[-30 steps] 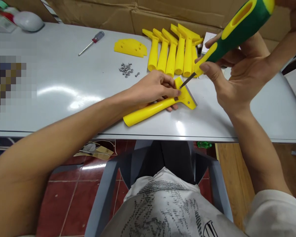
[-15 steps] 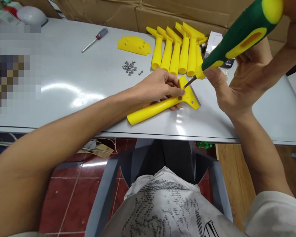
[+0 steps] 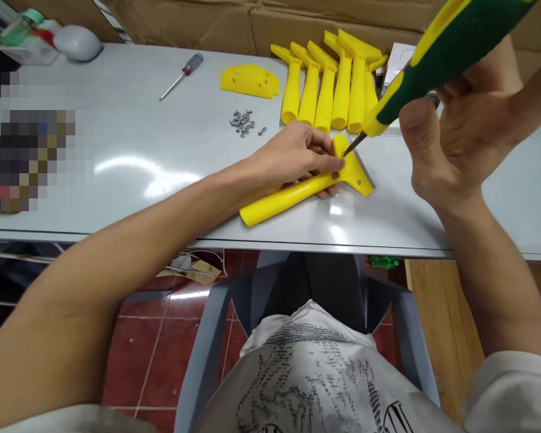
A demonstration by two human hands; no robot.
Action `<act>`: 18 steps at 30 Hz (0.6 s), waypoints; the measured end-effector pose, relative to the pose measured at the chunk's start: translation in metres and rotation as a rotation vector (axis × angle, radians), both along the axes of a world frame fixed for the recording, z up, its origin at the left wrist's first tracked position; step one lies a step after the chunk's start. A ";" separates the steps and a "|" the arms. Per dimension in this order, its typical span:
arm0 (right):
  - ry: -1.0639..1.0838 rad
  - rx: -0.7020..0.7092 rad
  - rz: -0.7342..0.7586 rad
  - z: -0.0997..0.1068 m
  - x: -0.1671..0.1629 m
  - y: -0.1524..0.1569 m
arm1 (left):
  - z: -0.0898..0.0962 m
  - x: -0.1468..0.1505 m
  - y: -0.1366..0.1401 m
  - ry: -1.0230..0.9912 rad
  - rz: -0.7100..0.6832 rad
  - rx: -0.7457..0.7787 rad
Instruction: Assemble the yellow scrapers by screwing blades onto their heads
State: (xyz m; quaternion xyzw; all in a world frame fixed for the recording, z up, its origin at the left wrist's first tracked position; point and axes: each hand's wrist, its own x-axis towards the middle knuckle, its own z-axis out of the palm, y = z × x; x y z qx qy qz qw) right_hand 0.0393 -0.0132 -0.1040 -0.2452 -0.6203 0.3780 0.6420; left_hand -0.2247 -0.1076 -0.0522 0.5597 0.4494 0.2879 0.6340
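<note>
A yellow scraper (image 3: 288, 198) with a metal blade along its wide head lies near the table's front edge. My left hand (image 3: 297, 153) is closed around its neck, thumb on the head and other fingers beneath. In my right hand (image 3: 469, 132) is a large green and yellow screwdriver (image 3: 451, 66), slanting down to the left. Its tip meets a screw (image 3: 344, 154) on the scraper head. The right thumb stands off the handle, and part of the grip is hidden or cut off by the frame. A second screw (image 3: 359, 182) sits lower on the head.
Several yellow scraper handles (image 3: 315, 90) stand in a row at the back. Left of them are a flat yellow plate (image 3: 250, 81), a pile of small screws (image 3: 242, 122) and a small screwdriver (image 3: 183, 75). Cardboard (image 3: 198, 27) lines the table's rear.
The large screwdriver has turned about its axis, and my right thumb has come away from its handle. The view has shifted slightly; my left hand still holds the scraper in the same place.
</note>
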 end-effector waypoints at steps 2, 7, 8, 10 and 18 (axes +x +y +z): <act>-0.039 0.172 -0.061 -0.002 -0.003 0.009 | 0.000 0.000 0.000 0.009 0.010 -0.004; -0.056 0.271 -0.156 0.006 0.001 0.023 | 0.001 0.002 -0.002 0.015 0.029 0.004; -0.060 0.286 -0.178 0.010 0.002 0.020 | 0.001 0.002 -0.002 0.012 0.028 0.006; -0.105 0.385 -0.188 0.019 0.002 0.009 | 0.001 0.002 -0.003 0.014 0.031 0.011; -0.189 0.681 -0.137 0.046 -0.029 -0.054 | -0.003 0.002 0.000 -0.020 0.073 -0.021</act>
